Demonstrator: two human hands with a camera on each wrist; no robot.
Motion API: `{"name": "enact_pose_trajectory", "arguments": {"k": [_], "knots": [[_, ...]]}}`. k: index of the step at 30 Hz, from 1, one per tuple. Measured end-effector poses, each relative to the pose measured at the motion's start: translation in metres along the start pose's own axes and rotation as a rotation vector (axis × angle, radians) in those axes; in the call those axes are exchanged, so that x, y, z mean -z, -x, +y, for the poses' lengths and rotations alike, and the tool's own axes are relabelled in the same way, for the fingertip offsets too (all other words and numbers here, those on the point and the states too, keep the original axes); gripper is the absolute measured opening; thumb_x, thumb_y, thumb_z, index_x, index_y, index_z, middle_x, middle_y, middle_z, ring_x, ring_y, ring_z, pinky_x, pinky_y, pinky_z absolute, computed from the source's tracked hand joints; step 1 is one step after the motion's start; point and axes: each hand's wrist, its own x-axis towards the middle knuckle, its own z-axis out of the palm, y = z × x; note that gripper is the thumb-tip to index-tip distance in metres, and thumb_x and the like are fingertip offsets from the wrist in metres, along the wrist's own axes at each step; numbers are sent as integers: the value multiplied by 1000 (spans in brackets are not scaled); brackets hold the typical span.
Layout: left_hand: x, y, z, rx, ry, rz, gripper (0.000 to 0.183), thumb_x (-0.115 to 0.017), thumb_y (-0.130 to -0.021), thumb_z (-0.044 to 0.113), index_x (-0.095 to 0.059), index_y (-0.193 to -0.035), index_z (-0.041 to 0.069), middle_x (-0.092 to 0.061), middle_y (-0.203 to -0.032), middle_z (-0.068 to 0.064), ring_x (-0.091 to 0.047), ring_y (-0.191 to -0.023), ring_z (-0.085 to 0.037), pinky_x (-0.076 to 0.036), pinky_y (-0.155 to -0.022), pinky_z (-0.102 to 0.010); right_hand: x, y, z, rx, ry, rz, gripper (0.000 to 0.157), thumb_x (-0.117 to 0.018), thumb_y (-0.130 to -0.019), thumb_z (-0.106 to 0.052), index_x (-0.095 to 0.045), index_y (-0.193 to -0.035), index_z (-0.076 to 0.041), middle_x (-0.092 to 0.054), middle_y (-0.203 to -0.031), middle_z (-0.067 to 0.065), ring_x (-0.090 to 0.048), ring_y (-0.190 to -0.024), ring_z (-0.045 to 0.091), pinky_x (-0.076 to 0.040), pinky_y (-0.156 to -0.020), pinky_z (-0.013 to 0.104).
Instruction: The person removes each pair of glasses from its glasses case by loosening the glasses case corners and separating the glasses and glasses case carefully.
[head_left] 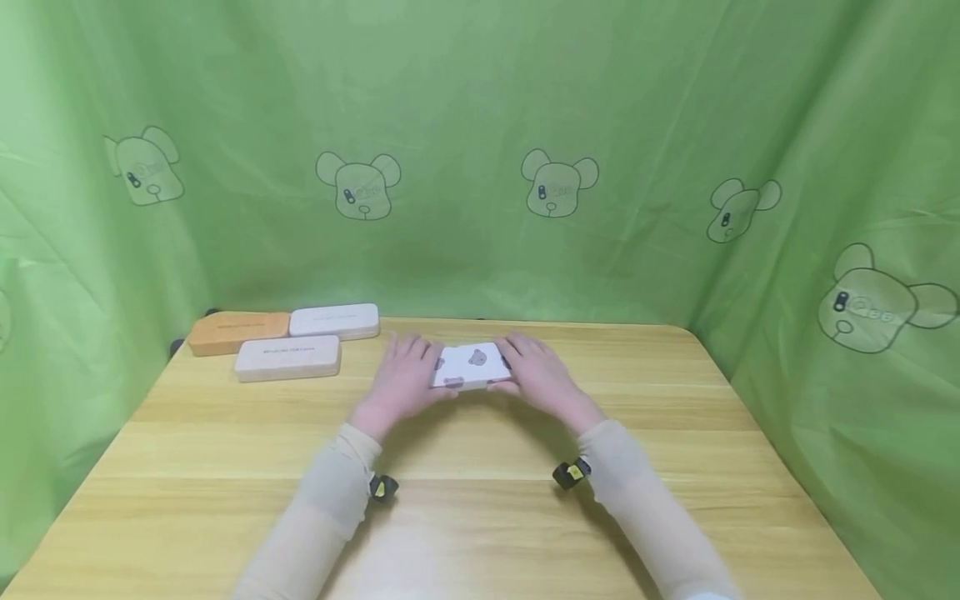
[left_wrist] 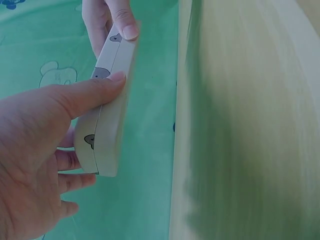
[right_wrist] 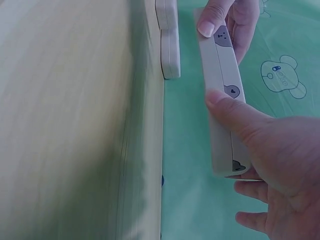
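Note:
A white glasses case [head_left: 472, 365] with grey bear prints is held level between both hands over the far middle of the table. My left hand [head_left: 407, 375] grips its left end, thumb along the near side and fingers behind. On the right end my right hand [head_left: 546, 377] has the same kind of grip. In the left wrist view the case [left_wrist: 107, 135] shows a seam along its side and stands apart from the table surface. The right wrist view shows the thumb of the right hand [right_wrist: 285, 155] pressed against that side.
Three more cases lie at the table's far left: an orange one [head_left: 232, 332], a white one [head_left: 337, 321] and a beige one [head_left: 288, 360]. Green curtains [head_left: 465, 250] with bear drawings surround the wooden table [head_left: 480, 533] at the back and sides.

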Motion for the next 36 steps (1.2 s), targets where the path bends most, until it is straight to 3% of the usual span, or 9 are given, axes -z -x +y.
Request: {"name": "enact_pose_trajectory", "arguments": {"k": [15, 29, 36], "knots": [[-6, -4, 28, -25, -29, -1, 81, -69, -80, 60, -47, -140, 10, -53, -141, -12, -38, -140, -34, -13, -121, -61, 10, 28, 15, -43, 2, 21, 83, -73, -80, -50, -45, -142, -3, -48, -144, 24, -44, -135, 42, -37, -111, 60], [-14, -21, 57, -20, -5, -29, 82, -70, -78, 61, -45, -143, 17, -52, -141, -9, -36, -141, -33, -10, -120, -64, 19, 55, 34, -115, -17, 0, 86, -72, -82, -48, -40, -145, 1, -43, -146, 28, -38, -138, 45, -31, -114, 61], [-20, -26, 74, -17, -9, -29, 83, -69, -77, 63, -45, -143, 18, -53, -140, -7, -39, -140, -31, -15, -120, -63, 23, 68, 45, -128, -7, 18, 85, -73, -82, -47, -41, -144, 0, -45, -145, 28, -39, -136, 46, -31, -113, 63]]}}
